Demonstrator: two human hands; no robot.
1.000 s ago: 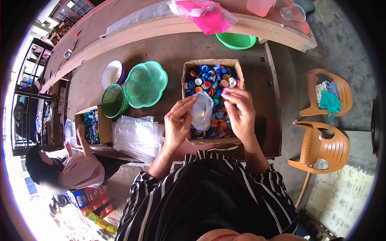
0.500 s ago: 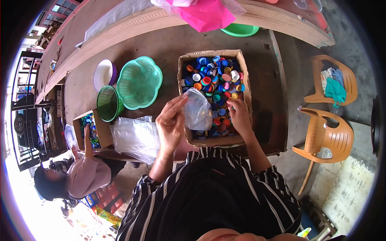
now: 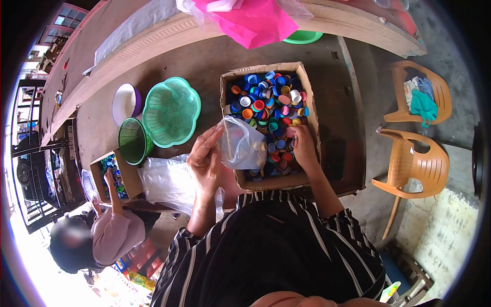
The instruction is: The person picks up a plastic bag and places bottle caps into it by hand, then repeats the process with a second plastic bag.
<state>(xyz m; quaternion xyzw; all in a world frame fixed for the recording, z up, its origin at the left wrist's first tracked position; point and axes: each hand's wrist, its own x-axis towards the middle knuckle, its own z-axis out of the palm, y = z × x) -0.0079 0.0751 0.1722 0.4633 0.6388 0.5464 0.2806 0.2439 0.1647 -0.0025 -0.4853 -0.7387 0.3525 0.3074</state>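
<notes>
In the head view, a cardboard box (image 3: pixel 313 153) full of plastic bottle caps (image 3: pixel 266 92) in many colours lies in front of me. My left hand (image 3: pixel 205 156) pinches the rim of a clear plastic bag (image 3: pixel 239 143) over the box's left side. A few pale caps show through the bag's right part. Over the right side of the caps, my right hand (image 3: pixel 304 146) has its fingers drawn together at a pink bottle cap (image 3: pixel 290 132). The fingertips are partly hidden among the caps.
Flat clear plastic bags (image 3: pixel 166 179) lie left of my left hand. Beyond them stand a green basket (image 3: pixel 171 112), a dark green bucket (image 3: pixel 134 140) and a white-and-purple bowl (image 3: pixel 125 104). A co-worker (image 3: pixel 117 235) reaches into a smaller box (image 3: pixel 128 179). Orange chairs (image 3: pixel 427 163) stand right.
My left hand has moved slightly left and down with the bag, which now spreads wider. My right hand stays over the caps, its fingers closer together. The whole view has shifted a little.
</notes>
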